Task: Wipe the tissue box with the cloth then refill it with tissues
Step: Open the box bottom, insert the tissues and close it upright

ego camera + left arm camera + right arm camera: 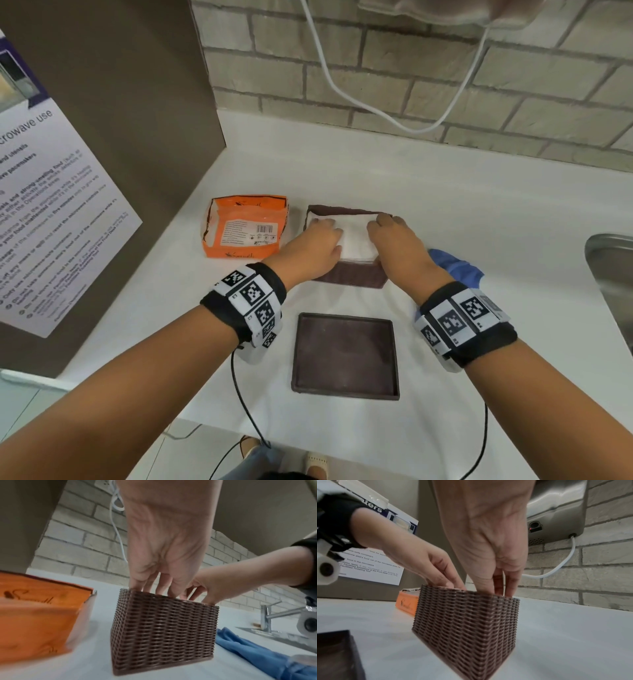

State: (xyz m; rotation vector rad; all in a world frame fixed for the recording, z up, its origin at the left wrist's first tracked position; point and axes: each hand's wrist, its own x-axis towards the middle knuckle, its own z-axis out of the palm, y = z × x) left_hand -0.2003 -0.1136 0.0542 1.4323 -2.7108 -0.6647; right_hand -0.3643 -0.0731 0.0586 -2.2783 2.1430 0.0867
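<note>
The brown woven tissue box (349, 275) (163, 632) (465, 626) stands open-topped on the white counter, with a stack of white tissues (358, 240) inside. My left hand (320, 236) (164, 561) reaches into the box's left side, its straight fingers pressing down on the tissues. On the right side my right hand (390, 233) (488, 547) does the same. Inside the box the fingertips are hidden by the rim in both wrist views. The box's flat brown lid (344, 356) (335, 654) lies upside down in front. Just right of the box lies the blue cloth (455, 267) (257, 653), crumpled.
A torn-open orange tissue pack (245, 228) (34, 622) sits left of the box. A steel sink (609, 274) with a faucet (267, 616) is at the right. A brown panel with a notice stands left. A white cable (342, 89) hangs on the brick wall.
</note>
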